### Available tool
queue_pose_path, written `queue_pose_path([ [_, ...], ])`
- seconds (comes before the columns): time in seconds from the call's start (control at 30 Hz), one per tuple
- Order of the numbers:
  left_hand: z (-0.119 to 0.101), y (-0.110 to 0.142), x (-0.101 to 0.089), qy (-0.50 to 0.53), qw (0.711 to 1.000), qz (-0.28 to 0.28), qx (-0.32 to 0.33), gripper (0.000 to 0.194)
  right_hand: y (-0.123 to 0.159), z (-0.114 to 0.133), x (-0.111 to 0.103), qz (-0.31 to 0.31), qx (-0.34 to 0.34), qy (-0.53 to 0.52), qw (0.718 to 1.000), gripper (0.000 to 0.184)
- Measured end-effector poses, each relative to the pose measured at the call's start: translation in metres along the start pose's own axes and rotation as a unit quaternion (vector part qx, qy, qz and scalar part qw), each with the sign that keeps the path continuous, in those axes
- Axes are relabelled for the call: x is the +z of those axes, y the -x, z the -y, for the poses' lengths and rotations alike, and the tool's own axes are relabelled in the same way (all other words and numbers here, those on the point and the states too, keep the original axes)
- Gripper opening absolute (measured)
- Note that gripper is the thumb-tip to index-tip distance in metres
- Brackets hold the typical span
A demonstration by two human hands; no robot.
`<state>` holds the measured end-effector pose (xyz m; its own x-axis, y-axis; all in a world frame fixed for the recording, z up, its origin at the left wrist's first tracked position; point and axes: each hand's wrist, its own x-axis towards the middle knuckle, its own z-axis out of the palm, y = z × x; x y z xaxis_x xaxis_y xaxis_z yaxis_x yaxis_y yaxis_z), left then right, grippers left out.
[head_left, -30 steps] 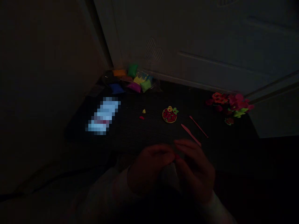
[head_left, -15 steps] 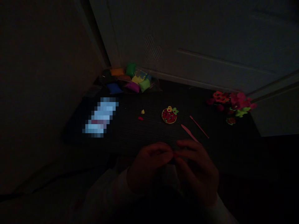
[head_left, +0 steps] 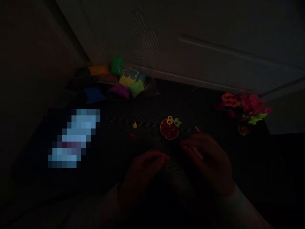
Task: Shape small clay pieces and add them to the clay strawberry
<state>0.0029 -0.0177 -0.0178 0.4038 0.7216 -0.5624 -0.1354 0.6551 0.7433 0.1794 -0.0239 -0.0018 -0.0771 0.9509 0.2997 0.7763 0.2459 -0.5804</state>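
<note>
The scene is very dark. My left hand hovers low over the dark table with its fingers curled together, and nothing shows in them. My right hand reaches forward, its fingertips pinched on a small red bit just below a round red clay piece topped with yellow and green shapes. The right hand covers most of two pink sculpting tools; only their tips show. A tiny yellow lump and a red crumb lie left of the round piece.
A pile of coloured clay bags sits at the back left against a white panelled door. A cluster of red and pink clay flowers lies at the right. A glowing blurred screen lies at the left.
My hands, which were pinched together on a red bit, have parted. The right hand has moved forward toward the round piece. The camera view has tilted and shifted.
</note>
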Motion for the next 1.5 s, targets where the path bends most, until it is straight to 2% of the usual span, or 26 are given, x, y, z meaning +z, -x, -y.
queue_pose_path([
  [0.13, 0.000, -0.006, -0.009, -0.034, 0.999, 0.007, -0.033, 0.012, -0.013, -0.020, 0.008, 0.054, 0.007, 0.022, 0.998, 0.010],
  [0.2, -0.001, -0.007, -0.010, -0.057, 0.997, 0.012, -0.042, 0.011, -0.014, -0.024, 0.012, 0.057, 0.000, 0.031, 0.998, 0.010],
  [0.37, -0.009, -0.007, -0.008, -0.131, 0.991, 0.031, -0.003, 0.012, -0.012, -0.025, 0.017, 0.062, -0.023, 0.046, 0.997, 0.010],
  [0.47, -0.018, -0.007, -0.014, -0.239, 0.969, -0.016, 0.064, 0.012, -0.011, -0.023, 0.015, 0.066, -0.054, 0.048, 0.995, 0.010],
  [0.5, -0.021, -0.008, -0.018, -0.291, 0.948, -0.056, 0.113, 0.012, -0.010, -0.021, 0.014, 0.070, -0.064, 0.043, 0.995, 0.011],
  [0.57, -0.028, -0.012, -0.026, -0.404, 0.881, -0.155, 0.194, 0.015, -0.008, -0.019, 0.012, 0.083, -0.083, 0.029, 0.993, 0.013],
  [0.63, -0.034, -0.019, -0.033, -0.500, 0.804, -0.241, 0.214, 0.021, -0.005, -0.017, 0.012, 0.104, -0.101, 0.020, 0.989, 0.015],
  [0.7, -0.038, -0.028, -0.038, -0.570, 0.742, -0.276, 0.218, 0.028, -0.001, -0.016, 0.013, 0.126, -0.115, 0.027, 0.985, 0.016],
  [0.73, -0.039, -0.032, -0.039, -0.596, 0.721, -0.278, 0.217, 0.030, 0.001, -0.017, 0.014, 0.140, -0.120, 0.037, 0.982, 0.016],
  [0.83, -0.039, -0.040, -0.042, -0.629, 0.698, -0.265, 0.216, 0.027, 0.007, -0.019, 0.017, 0.176, -0.125, 0.071, 0.974, 0.018],
  [1.07, -0.040, -0.037, -0.040, -0.611, 0.711, -0.259, 0.234, 0.022, 0.012, -0.021, 0.019, 0.173, -0.120, 0.079, 0.974, 0.018],
  [1.13, -0.042, -0.032, -0.036, -0.584, 0.730, -0.258, 0.245, 0.023, 0.011, -0.021, 0.017, 0.168, -0.114, 0.081, 0.976, 0.018],
  [1.23, -0.042, -0.021, -0.028, -0.512, 0.797, -0.213, 0.238, 0.022, 0.008, -0.019, 0.011, 0.162, -0.098, 0.078, 0.979, 0.019],
  [1.37, -0.034, -0.010, -0.013, -0.390, 0.906, -0.043, 0.156, 0.013, 0.010, -0.010, -0.001, 0.147, -0.083, 0.022, 0.985, 0.022],
  [1.43, -0.028, -0.008, -0.008, -0.331, 0.938, 0.024, 0.099, 0.013, 0.013, -0.004, -0.004, 0.141, -0.065, -0.012, 0.988, 0.027],
  [1.5, -0.025, -0.008, -0.003, -0.288, 0.954, 0.063, 0.059, 0.013, 0.016, 0.002, -0.006, 0.140, -0.059, -0.039, 0.988, 0.030],
])
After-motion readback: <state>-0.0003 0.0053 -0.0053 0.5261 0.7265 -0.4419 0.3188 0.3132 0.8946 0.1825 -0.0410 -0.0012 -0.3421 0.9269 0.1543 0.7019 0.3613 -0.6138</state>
